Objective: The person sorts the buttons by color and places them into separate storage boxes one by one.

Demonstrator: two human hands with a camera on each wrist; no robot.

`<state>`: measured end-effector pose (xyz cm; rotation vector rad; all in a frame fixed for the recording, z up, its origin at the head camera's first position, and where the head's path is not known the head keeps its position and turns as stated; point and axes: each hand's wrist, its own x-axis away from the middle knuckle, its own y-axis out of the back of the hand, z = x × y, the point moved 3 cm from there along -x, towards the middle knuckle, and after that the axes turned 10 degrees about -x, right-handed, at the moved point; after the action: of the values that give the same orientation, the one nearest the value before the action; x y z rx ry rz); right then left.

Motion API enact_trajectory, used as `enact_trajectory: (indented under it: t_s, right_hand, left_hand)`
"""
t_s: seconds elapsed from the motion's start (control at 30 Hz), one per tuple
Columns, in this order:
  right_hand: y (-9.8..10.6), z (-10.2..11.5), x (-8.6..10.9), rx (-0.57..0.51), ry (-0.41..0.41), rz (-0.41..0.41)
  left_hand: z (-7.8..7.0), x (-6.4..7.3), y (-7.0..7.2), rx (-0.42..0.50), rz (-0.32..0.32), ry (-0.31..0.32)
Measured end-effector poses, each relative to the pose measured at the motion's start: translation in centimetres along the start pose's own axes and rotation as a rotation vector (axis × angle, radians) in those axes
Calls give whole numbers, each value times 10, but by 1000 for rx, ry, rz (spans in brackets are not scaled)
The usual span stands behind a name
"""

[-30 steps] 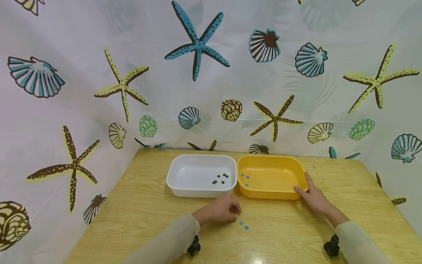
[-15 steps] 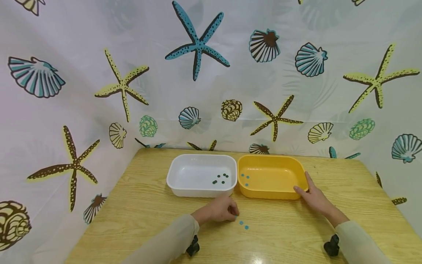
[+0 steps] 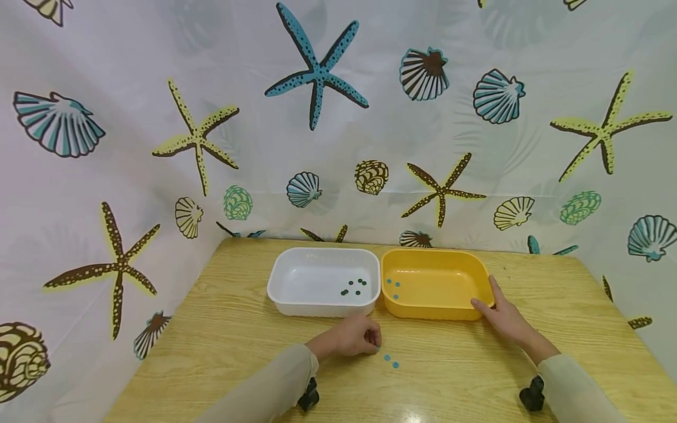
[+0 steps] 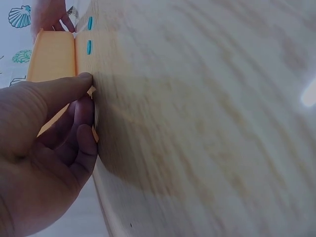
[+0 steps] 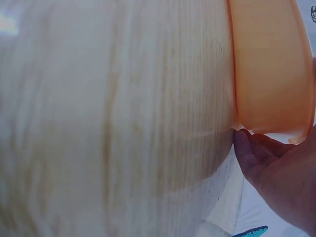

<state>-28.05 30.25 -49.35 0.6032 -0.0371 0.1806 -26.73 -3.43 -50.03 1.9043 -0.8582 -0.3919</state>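
Observation:
In the head view my left hand [image 3: 349, 336] rests low over the table in front of the white tub, fingers curled. Its thumb and index finger pinch a small blue button [image 3: 378, 349], mostly hidden; the left wrist view shows the thumb [image 4: 81, 85] and fingertips close to the wood. Two more blue buttons [image 3: 391, 361] lie just right of that hand. My right hand [image 3: 506, 320] holds the right end of the yellow tub [image 3: 433, 312], thumb at the near corner and fingers along the side. Inside that tub, three blue buttons [image 3: 397, 284] lie at the left.
Touching the yellow tub on its left stands the white tub [image 3: 317, 309], with several dark green buttons [image 3: 358, 292] at its right side. Both tubs are near the back of the wooden table [image 3: 222, 346]. A shell-and-starfish patterned curtain [image 3: 370, 135] surrounds the back and sides.
My left fingers have drawn together and shifted slightly left; a blue button now shows at their tips. The right hand and both tubs have stayed in place.

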Motion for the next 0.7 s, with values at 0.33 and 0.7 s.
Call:
enact_trajectory:
  t_s: [0.33, 0.7]
  right_hand:
    - [0, 1, 0, -6, 5, 3]
    - [1, 1, 1, -7, 12, 4]
  left_hand:
    - [0, 0, 1, 18, 9, 14]
    - [-8, -1, 20, 106, -13, 55]
